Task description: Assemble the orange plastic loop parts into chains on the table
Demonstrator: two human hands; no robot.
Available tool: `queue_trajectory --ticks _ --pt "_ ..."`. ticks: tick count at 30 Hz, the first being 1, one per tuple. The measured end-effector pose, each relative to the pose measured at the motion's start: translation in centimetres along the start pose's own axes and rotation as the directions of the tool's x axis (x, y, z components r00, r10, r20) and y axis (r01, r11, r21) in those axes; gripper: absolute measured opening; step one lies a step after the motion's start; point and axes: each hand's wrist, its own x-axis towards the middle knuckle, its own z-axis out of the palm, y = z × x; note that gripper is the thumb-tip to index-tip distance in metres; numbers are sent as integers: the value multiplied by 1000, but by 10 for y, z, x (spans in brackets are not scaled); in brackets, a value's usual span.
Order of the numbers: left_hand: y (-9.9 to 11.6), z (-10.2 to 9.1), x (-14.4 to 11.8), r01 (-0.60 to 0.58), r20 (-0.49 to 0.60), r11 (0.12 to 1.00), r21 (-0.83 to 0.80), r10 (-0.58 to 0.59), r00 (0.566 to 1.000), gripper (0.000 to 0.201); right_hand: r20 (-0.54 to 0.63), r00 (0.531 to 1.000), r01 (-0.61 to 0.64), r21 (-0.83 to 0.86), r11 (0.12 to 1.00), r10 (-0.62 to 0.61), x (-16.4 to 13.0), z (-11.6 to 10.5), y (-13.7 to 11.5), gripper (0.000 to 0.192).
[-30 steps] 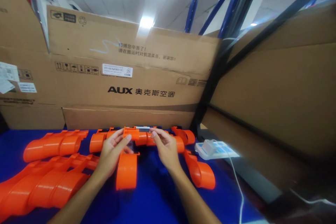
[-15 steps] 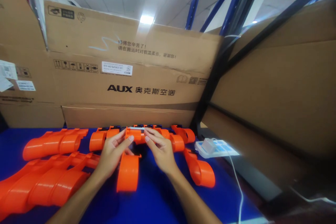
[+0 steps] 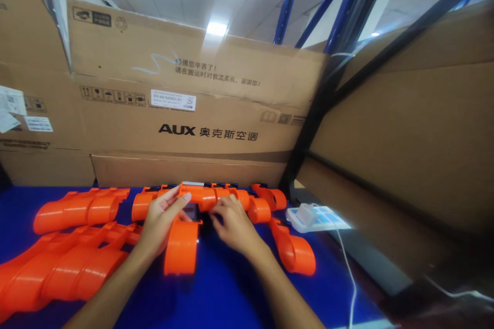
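Observation:
My left hand [image 3: 164, 216] grips an orange plastic piece [image 3: 191, 194] between thumb and fingers, and a pale toothed strip [image 3: 193, 183] runs along its top edge. Just below hangs a wide orange ring [image 3: 181, 249]; whether it belongs to the held piece is hard to tell. To the right, my right hand [image 3: 233, 223] has its fingers curled together beside a dark part under the piece. What those fingertips pinch, if anything, is hidden. Behind both hands stands a row of similar orange ring parts [image 3: 259, 209] with black fittings.
Nested orange parts [image 3: 77, 267] lie on the blue tabletop [image 3: 227, 298] at left, with another stack [image 3: 81, 208] behind. A single orange part [image 3: 295, 252] rests at right, near a white power strip [image 3: 318, 217] with a plug and cable. Cardboard [image 3: 208, 113] walls the back.
My right hand has come off the orange piece and moved slightly down, its fingers curling. My left hand, with the piece and the ring below, has shifted a little left.

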Motion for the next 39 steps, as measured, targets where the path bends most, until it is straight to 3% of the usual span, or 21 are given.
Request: queue_trajectory --ticks 2,4,11,14,18,21,23,28,39 --pt "2 1 0 8 -29 999 -33 -9 1000 51 152 988 30 -154 988 -7 -4 4 -2 13" --pt "2 1 0 13 -34 999 -47 -15 999 51 232 973 53 -244 968 5 -7 9 -4 16" --pt "1 2 -2 23 4 999 -39 -23 1000 62 292 956 69 -311 948 26 -7 8 -11 15" --pt "-3 1 0 19 14 999 -37 -18 1000 67 206 976 -14 -268 963 72 -5 0 -11 14" --pt "-11 1 3 -17 46 1000 0 17 999 62 -120 972 -202 12 979 201 -2 -9 -8 24" --pt "-16 3 2 -23 114 998 56 17 993 55 -331 930 -83 237 968 161 -2 -11 -7 31" --pt "-17 5 0 -27 158 996 89 13 987 53 -402 912 32 260 965 78 -2 -12 -9 31" --pt "-19 7 -4 -19 206 990 143 -11 978 55 -388 919 182 247 952 -75 -4 -13 -14 31" --pt "-17 8 -5 29 264 990 141 -66 962 56 -331 940 175 270 947 -80 -5 -10 -16 32"
